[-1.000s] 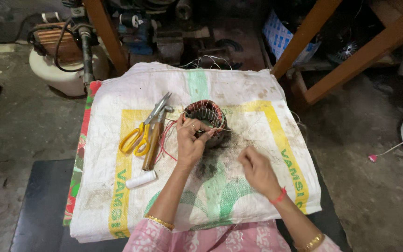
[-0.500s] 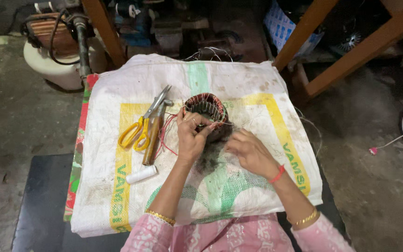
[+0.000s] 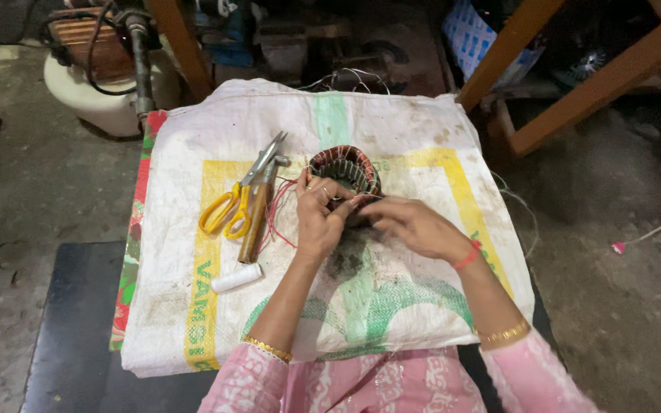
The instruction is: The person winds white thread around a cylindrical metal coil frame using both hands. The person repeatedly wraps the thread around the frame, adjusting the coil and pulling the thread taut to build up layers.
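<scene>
A round motor stator (image 3: 346, 167) with copper windings sits on a white woven sack (image 3: 392, 130) spread over a low table. My left hand (image 3: 319, 218) grips the stator's near rim, fingers curled on it. My right hand (image 3: 415, 227) has its fingertips at the same near edge, pinching something thin that is too small to make out. Red wires (image 3: 278, 218) trail from the stator to the left.
Yellow-handled scissors (image 3: 227, 208), a wooden-handled tool (image 3: 258, 218) and a white thread spool (image 3: 236, 278) lie left of my hands. Wooden frame legs (image 3: 568, 99) stand at the back right, a white container with cables (image 3: 105, 84) at the back left.
My right hand has moved from the sack up to the stator's near rim, meeting my left hand. The view has shifted slightly.
</scene>
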